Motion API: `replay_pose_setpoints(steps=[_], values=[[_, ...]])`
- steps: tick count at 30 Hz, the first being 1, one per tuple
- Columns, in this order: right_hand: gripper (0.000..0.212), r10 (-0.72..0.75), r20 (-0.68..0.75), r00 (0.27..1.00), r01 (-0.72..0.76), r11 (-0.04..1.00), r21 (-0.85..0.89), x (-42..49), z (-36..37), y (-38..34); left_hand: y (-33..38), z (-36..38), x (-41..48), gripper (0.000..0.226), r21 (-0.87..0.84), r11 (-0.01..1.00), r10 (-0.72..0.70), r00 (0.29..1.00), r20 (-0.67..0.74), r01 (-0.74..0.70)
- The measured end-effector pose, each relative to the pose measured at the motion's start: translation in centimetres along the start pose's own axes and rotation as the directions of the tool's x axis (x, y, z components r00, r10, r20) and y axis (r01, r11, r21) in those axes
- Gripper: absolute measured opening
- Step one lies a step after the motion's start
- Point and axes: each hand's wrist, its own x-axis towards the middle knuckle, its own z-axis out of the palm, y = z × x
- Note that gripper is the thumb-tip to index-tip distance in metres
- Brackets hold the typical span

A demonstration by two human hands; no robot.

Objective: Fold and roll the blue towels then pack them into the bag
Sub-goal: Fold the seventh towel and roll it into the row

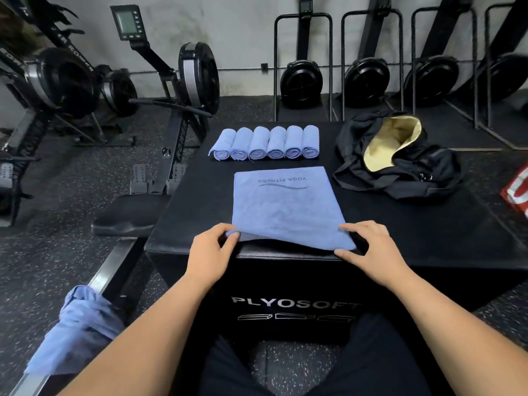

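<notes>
A blue towel [283, 207] printed "YOGA FITNESS" lies flat on the black plyo box [414, 224]. My left hand [211, 250] pinches its near left corner and my right hand [371, 247] pinches its near right corner; that near edge is lifted slightly off the box. Behind it, several rolled blue towels [265, 142] lie side by side in a row. A black bag [400, 161] with a pale yellow lining sits open at the back right of the box. More blue towels [77, 324] hang crumpled over a rail at the lower left.
Rowing machines [183, 90] stand to the left and behind the box, and more are stored upright along the back wall [365, 78]. A rower seat [128, 215] sits beside the box's left edge. A red and white item [517, 190] lies at the far right.
</notes>
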Motion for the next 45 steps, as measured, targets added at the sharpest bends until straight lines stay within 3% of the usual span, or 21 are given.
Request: replay_pose_setpoints(steps=[3, 6, 10, 12, 17, 23, 27, 33, 36, 45], values=[[0.047, 0.065, -0.054, 0.996, -0.061, 0.996, 0.068, 0.0, -0.4, -0.4, 0.0, 0.0, 0.9, 0.008, -0.1, 0.989, -0.109, 0.994, -0.025, 0.106], [0.031, 0.183, -0.119, 0.976, -0.147, 0.955, 0.258, 0.3, -0.5, -1.0, 0.1, -0.3, 1.7, 0.007, -0.129, 0.982, -0.142, 0.99, -0.012, 0.139], [0.02, 0.273, -0.148, 0.951, -0.145, 0.812, 0.566, 0.8, -0.7, -2.2, 0.2, -0.4, 2.4, 0.004, -0.185, 0.97, -0.157, 0.988, 0.0, 0.154], [0.019, 0.292, -0.119, 0.949, -0.158, 0.766, 0.623, 1.1, -0.8, -2.4, 0.2, -0.3, 2.7, 0.003, -0.218, 0.961, -0.174, 0.985, 0.0, 0.17], [0.028, 0.338, -0.107, 0.935, -0.197, 0.746, 0.636, 1.7, -0.9, -1.9, 0.2, 0.4, 2.7, 0.003, -0.306, 0.926, -0.237, 0.972, -0.01, 0.222], [0.025, 0.256, -0.019, 0.967, -0.212, 0.84, 0.499, 1.4, -0.5, -1.2, 0.1, 0.5, 2.4, 0.006, -0.283, 0.935, -0.224, 0.975, 0.003, 0.215], [0.038, 0.232, 0.004, 0.973, -0.216, 0.897, 0.387, 0.9, -0.5, -1.1, 0.1, 0.1, 2.3, 0.006, -0.293, 0.935, -0.197, 0.98, 0.04, 0.2], [0.032, 0.254, -0.095, 0.962, -0.203, 0.906, 0.371, 0.7, -0.4, -1.1, 0.0, -0.7, 2.0, 0.009, -0.31, 0.927, -0.185, 0.976, 0.112, 0.211], [0.019, 0.26, -0.138, 0.956, -0.194, 0.909, 0.368, 0.5, -0.6, -1.4, 0.0, -0.9, 1.9, 0.011, -0.31, 0.921, -0.201, 0.969, 0.142, 0.236], [0.008, 0.291, -0.113, 0.95, -0.211, 0.865, 0.455, 0.0, -1.5, -2.4, 0.0, -0.2, 0.3, 0.012, -0.249, 0.95, -0.187, 0.982, 0.041, 0.191]])
